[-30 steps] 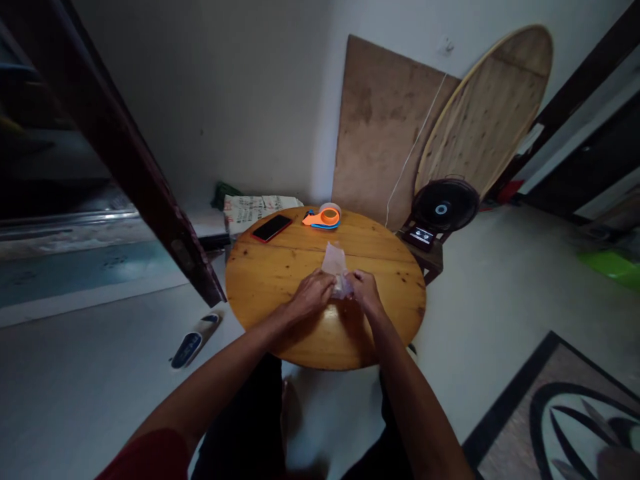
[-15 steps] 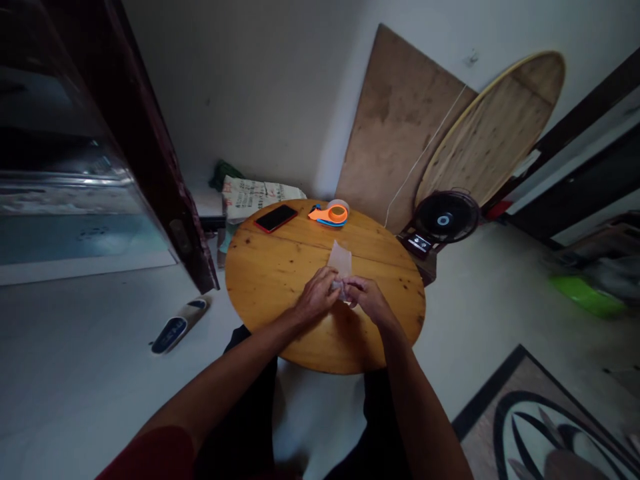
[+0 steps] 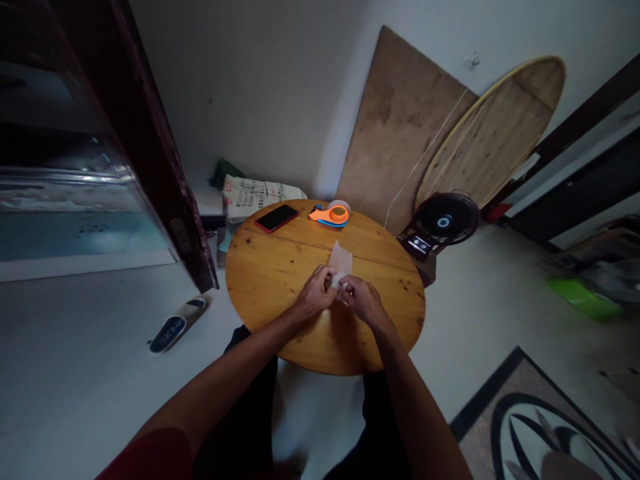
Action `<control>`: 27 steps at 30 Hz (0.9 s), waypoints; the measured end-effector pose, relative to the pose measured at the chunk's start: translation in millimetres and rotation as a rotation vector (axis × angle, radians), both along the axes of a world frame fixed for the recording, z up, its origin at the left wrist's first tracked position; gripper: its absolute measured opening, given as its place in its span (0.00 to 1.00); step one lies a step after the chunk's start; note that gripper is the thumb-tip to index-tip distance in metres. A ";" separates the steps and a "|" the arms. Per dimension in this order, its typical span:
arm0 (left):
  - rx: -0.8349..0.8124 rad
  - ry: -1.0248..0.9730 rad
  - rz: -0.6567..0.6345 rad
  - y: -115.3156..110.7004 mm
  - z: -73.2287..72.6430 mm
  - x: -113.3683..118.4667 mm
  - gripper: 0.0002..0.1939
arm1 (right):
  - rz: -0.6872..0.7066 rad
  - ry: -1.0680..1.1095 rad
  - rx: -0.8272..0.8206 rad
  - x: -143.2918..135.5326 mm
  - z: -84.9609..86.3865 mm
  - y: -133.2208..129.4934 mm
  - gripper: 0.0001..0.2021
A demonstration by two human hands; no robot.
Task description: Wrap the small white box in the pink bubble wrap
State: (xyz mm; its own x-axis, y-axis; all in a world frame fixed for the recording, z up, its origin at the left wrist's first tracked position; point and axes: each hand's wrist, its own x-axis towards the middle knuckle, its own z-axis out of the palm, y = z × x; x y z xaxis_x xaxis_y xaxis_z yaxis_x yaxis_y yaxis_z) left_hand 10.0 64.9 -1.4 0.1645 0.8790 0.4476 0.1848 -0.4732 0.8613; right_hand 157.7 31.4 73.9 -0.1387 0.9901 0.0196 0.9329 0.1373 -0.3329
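A pale, translucent wrapping sheet (image 3: 342, 259) lies on the round wooden table (image 3: 270, 273), its far end flat and its near end between my hands. My left hand (image 3: 319, 288) has its fingers curled onto the sheet's left edge. My right hand (image 3: 362, 297) pinches the near right part, where the sheet looks bunched. Whether something is wrapped inside, I cannot tell; the fingers cover that spot. Beyond the sheet lies an orange and blue tape dispenser (image 3: 331, 215) with a roll of clear tape. To its left is a phone (image 3: 277, 218) with a red edge and a dark screen.
Behind the table's right side stands a black fan (image 3: 445, 219). A brown board (image 3: 400, 113) and an oval wooden tabletop (image 3: 500, 127) lean on the wall. A printed sack (image 3: 260, 195) sits behind the table, and a slipper (image 3: 177, 325) lies on the floor at left.
My fingers have shifted on the sheet: the left hand has slid slightly left and toward me, its fingers more curled. More of the sheet's middle shows between the hands.
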 end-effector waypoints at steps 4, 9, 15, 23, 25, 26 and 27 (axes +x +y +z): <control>-0.074 0.012 0.118 1.8 2.3 -2.7 0.05 | -0.003 -0.090 0.043 -5.2 2.8 -5.2 0.13; -0.207 0.275 0.127 6.5 16.3 2.3 0.11 | 0.020 -0.155 0.013 -6.2 10.1 -3.4 0.10; -0.286 0.482 0.101 18.3 31.3 9.2 0.09 | 0.006 -0.139 -0.019 -6.3 8.7 0.9 0.11; -0.219 0.359 0.056 15.1 17.8 6.3 0.08 | 0.162 0.074 0.027 28.7 8.8 25.1 0.16; -0.203 0.353 0.052 14.8 17.3 6.0 0.08 | 0.251 -0.039 0.111 26.5 17.9 41.8 0.18; -0.189 0.355 0.052 14.8 17.9 5.7 0.07 | 0.329 -0.122 0.111 22.0 22.1 50.8 0.18; -0.170 0.361 0.054 14.7 19.0 5.5 0.07 | 0.403 -0.213 0.079 16.0 25.6 59.8 0.16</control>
State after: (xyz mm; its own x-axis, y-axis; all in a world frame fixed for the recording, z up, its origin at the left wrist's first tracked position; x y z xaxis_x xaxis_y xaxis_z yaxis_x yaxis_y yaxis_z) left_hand 15.4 79.6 17.6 0.2361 0.9472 0.2170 0.5105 -0.3109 0.8017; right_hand 173.6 91.2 99.5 -0.5217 0.8529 0.0221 0.8463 0.5206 -0.1133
